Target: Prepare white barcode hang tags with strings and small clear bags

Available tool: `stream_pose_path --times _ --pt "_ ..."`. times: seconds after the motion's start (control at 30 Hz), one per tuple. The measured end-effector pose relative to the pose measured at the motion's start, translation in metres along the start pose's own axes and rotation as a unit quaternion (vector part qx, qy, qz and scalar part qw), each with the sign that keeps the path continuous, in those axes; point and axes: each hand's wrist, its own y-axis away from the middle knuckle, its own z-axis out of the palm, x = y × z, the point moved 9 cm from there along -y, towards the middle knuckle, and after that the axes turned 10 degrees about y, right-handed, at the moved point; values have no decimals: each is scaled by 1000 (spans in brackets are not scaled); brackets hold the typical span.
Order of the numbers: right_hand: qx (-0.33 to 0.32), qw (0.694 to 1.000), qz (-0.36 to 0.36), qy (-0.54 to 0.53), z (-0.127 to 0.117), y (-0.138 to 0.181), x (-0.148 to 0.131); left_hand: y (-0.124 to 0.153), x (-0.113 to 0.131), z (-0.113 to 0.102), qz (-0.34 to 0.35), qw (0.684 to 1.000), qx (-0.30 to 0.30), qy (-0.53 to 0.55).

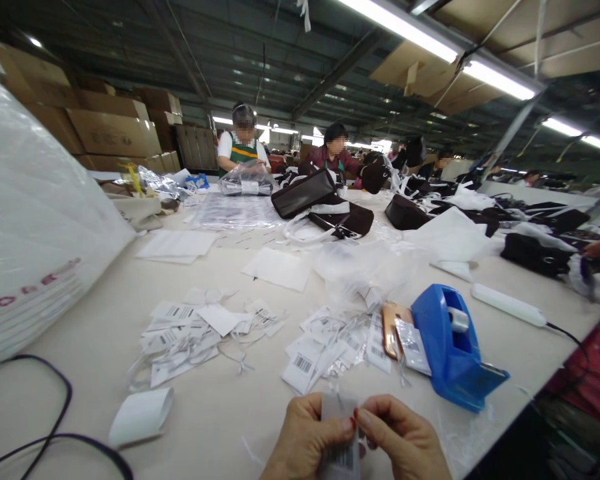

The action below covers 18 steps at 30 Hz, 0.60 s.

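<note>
At the near edge of the table, my left hand (303, 437) is closed on a white barcode tag (341, 460), thumb pressed across its front. My right hand (400, 433) meets it from the right, thumb and finger pinched together at the tag's edge. Whatever lies between those right fingertips is too small to make out. Just beyond my hands is a pile of barcode tags with strings (303, 363). A second tag pile (180, 333) lies to the left, near a curled strip of white paper (141, 415).
A blue tape dispenser (447, 347) stands at the right beside a gold phone (393, 327). Behind it lies a white corded tool (509, 305). Dark bags (325, 203) cover the far table, where two co-workers stand. A large plastic bag (40, 213) and black cable (63, 400) occupy the left.
</note>
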Motion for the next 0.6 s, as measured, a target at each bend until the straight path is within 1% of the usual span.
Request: stream_pose_path --times 0.13,0.23,0.33,0.4,0.53,0.6 --pt "-52 999 13 -8 6 -2 -2 3 3 -2 -2 999 25 -21" --pt "-75 997 25 -7 8 -3 -4 2 3 -5 4 999 34 -31" --pt "-92 995 35 5 8 -3 -4 1 3 -5 5 999 23 -42" --pt "-116 992 39 -4 11 -4 -5 2 1 -1 -9 999 7 -41" --pt "-205 974 53 -77 24 -2 -3 6 -6 10 -64 997 -37 1" --pt "-242 963 53 -103 30 -2 -3 8 -9 13 -90 995 -48 16"
